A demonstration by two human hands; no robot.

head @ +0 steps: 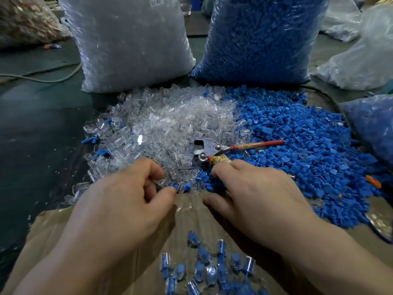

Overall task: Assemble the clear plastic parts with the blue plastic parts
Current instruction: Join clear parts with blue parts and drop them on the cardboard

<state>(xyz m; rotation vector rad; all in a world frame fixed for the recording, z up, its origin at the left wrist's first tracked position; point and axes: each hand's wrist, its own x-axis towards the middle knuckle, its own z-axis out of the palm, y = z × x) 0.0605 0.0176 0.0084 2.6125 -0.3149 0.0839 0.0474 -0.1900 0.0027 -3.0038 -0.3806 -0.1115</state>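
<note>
While the head cam looked down, the clear plastic parts (pixel 170 124) sat in a glittery see-through heap mid-table, little hollow caps by the look of it. They butted right up against the blue plastic parts (pixel 297 145), a matte bright-blue spread on the right. The left hand (pixel 127 199) had its fingers curled at the near edge of the clear heap, and the right hand (pixel 255 199) was curled where the two piles met. Honestly couldn't tell if either actually held a piece. Metal pliers (pixel 212 146) lay on the piles just beyond the right hand. Finished pieces (pixel 212 267), blue inside clear, were scattered on the brown sheet (pixel 191 213) nearest the camera. Two stuffed bags stood behind, a clear-filled bag (pixel 131 43) and a blue-filled bag (pixel 261 39).
</note>
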